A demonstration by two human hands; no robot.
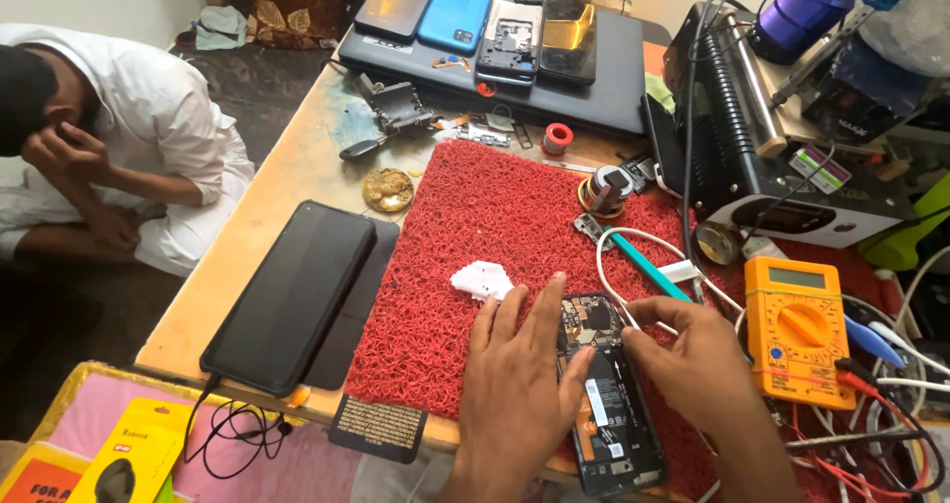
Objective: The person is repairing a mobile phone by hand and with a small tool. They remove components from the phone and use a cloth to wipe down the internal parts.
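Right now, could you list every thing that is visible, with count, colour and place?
opened black smartphone with exposed battery: 1, black, on red mat under both hands
red looped-fibre work mat: 1, red, table centre
black smartphone lying face up: 1, black, left of mat
orange-yellow multimeter: 1, orange-yellow, right of mat
white crumpled tissue: 1, white, on mat
closed dark laptop: 1, dark grey, far edge, phones lying on it
seated person in white clothes: 1, floor at left
left hand: 1, resting on opened phone
right hand: 1, fingertips at phone's upper edge
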